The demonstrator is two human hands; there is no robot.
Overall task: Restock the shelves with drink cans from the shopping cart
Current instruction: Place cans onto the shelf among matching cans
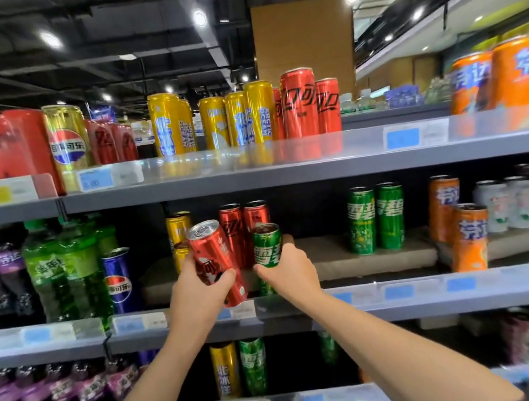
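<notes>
Red can (217,262), tilted left, sits gripped in the left hand (198,292); just right, the right hand (289,273) grips an upright green can (266,251) before the middle shelf (408,299).

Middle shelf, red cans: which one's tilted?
The red can gripped by the left hand, top leaning left; the two red cans behind stand upright.

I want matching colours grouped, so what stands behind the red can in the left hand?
Behind the tilted red can, held in the left hand, two upright red cans stand on the middle shelf, yellow cans beside them. Their lower parts are covered.
</notes>
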